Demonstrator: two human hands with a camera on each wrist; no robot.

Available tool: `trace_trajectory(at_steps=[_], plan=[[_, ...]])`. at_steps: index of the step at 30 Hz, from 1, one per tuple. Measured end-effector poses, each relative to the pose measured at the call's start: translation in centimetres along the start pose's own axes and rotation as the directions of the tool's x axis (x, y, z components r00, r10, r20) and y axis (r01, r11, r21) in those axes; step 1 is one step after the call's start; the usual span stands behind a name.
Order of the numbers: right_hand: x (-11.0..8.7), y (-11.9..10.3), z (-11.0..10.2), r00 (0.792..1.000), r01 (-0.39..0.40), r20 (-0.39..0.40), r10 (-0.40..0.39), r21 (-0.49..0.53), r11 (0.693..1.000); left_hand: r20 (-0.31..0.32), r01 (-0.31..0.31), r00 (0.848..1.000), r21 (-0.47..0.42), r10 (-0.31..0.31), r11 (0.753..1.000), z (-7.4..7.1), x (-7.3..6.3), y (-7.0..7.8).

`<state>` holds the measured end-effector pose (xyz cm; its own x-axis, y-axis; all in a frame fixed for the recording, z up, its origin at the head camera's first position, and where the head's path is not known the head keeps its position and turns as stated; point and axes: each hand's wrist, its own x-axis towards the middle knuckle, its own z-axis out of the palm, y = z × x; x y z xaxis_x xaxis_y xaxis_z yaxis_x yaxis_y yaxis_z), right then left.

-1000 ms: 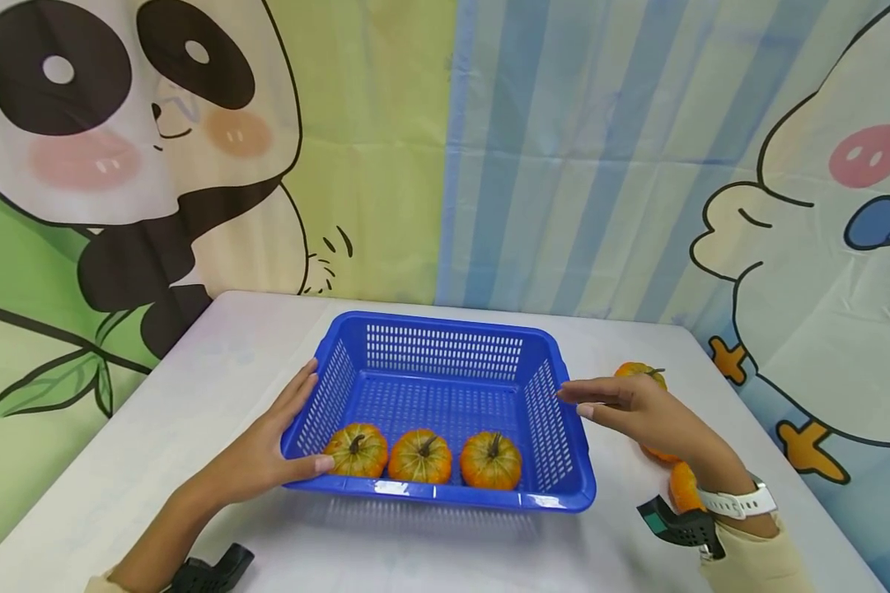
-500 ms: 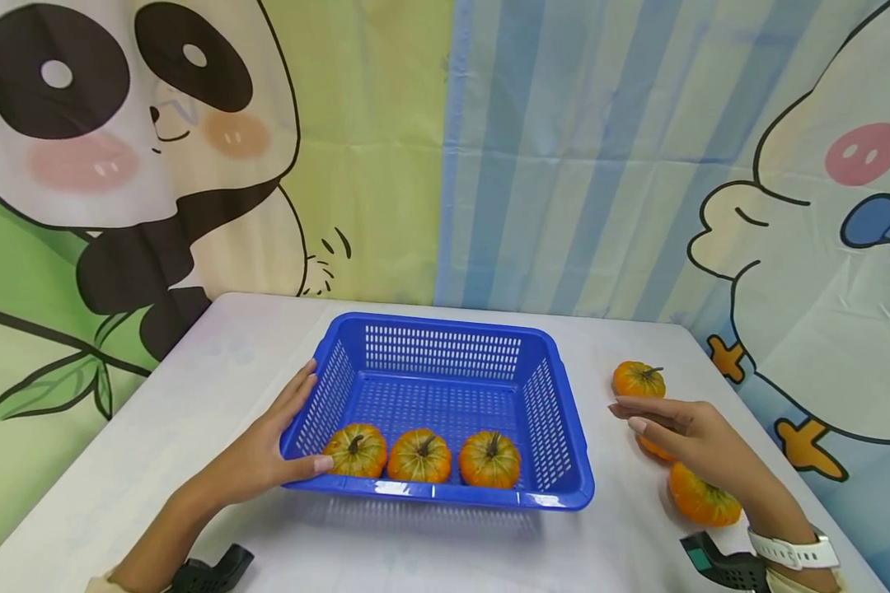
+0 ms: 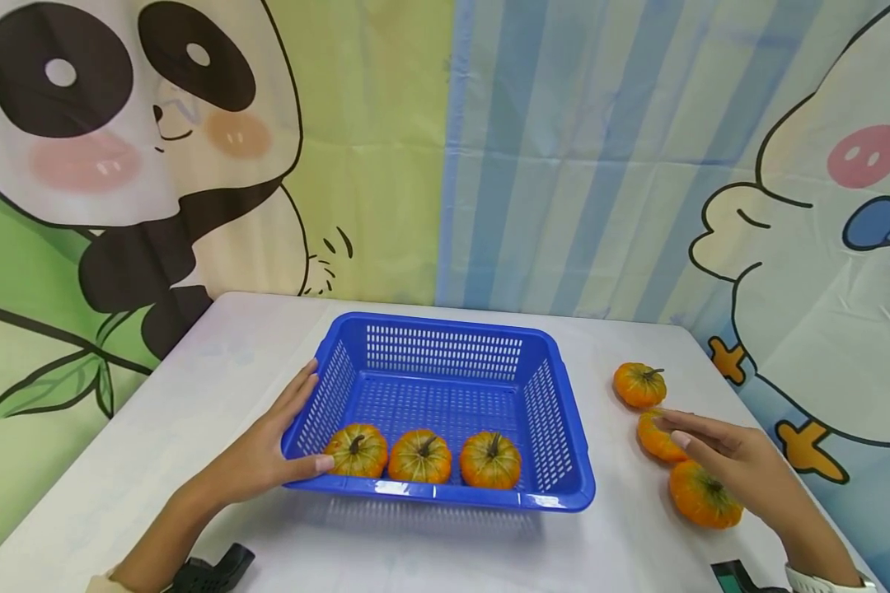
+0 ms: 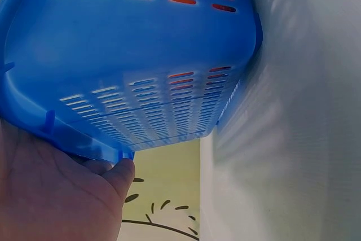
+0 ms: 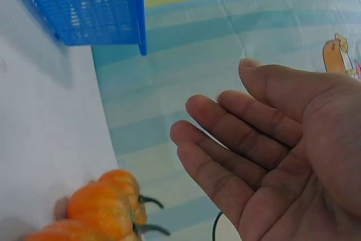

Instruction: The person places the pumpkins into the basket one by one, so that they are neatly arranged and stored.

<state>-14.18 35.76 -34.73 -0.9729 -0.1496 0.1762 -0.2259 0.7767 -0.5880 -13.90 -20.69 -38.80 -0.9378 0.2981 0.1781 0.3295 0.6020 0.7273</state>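
A blue plastic basket (image 3: 445, 492) with slotted walls stands on the white table. Three small orange-and-green pumpkins (image 3: 420, 457) sit in a row along its front wall. My left hand (image 3: 255, 461) holds the basket's left rim, thumb over the front corner; the left wrist view shows this hand (image 4: 62, 190) at the rim from outside. To the right of the basket, my right hand (image 3: 749, 478) hovers by a line of three more pumpkins: a far one (image 3: 639, 385), a middle one (image 3: 654, 436) and a near one (image 3: 700, 498). Its palm and fingers hold nothing in the right wrist view.
The white table (image 3: 415, 556) meets a cloth backdrop (image 3: 534, 148) with a panda and a white bird drawn on it. Both wrists wear black devices (image 3: 215, 568), and a white band (image 3: 823, 581) circles the right wrist.
My right hand has moved away from the basket's right rim, rightward and nearer, to the loose pumpkins, uncovering more of them. The left hand, basket and pumpkins have stayed in place.
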Motion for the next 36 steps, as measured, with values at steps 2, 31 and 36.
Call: trace_trajectory(at_steps=[2,31,36], plan=[[-0.3,0.8,-0.2,0.999,-0.042,-0.027,0.042,0.002,0.999,-0.001,-0.001,1.000,-0.002,0.001,1.000,0.0,0.0,0.0],[-2.7,8.4,0.3,0.862,-0.497,0.146,0.486,0.046,0.867,-0.003,-0.009,1.000,-0.001,0.009,1.000,0.1,-0.1,0.0],[-2.7,8.2,0.7,0.841,-0.522,0.194,0.505,0.048,0.851,-0.001,-0.009,1.000,-0.005,0.009,1.000,0.0,-0.1,0.1]])
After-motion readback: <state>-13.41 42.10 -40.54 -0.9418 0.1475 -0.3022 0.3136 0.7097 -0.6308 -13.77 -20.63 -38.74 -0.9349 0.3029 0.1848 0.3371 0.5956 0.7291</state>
